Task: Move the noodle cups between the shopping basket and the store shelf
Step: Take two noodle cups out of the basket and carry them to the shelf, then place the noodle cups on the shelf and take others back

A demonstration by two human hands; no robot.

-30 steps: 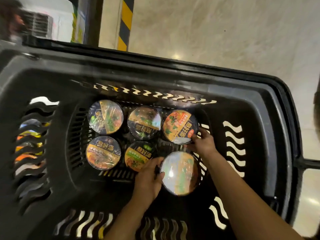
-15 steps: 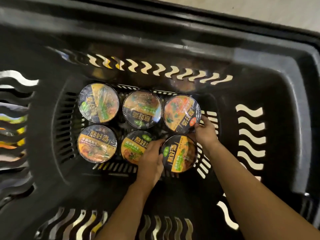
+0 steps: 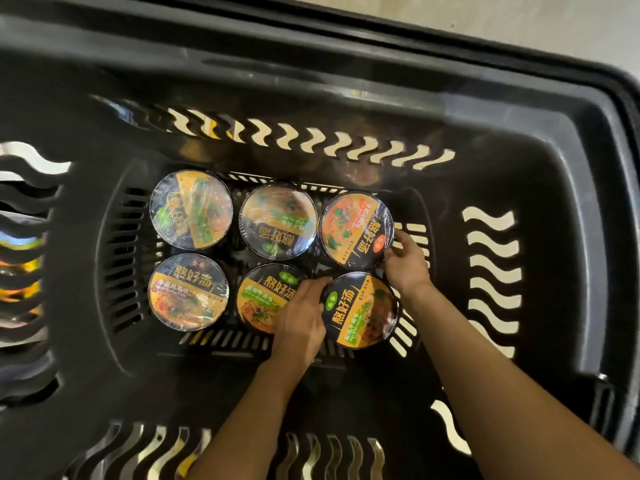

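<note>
Six cups stand in two rows of three on the basket [image 3: 519,161] floor; the sixth cup [image 3: 360,310], near right, is gripped at its sides by the left hand [image 3: 301,323] and right hand [image 3: 405,265]. No shelf shows, so loading looks nearly done, or unloading barely begun.

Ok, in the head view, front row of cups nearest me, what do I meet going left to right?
Red-orange lidded cup → green-label cup → left hand → green-label cup being set down → right hand → basket wall.
</note>
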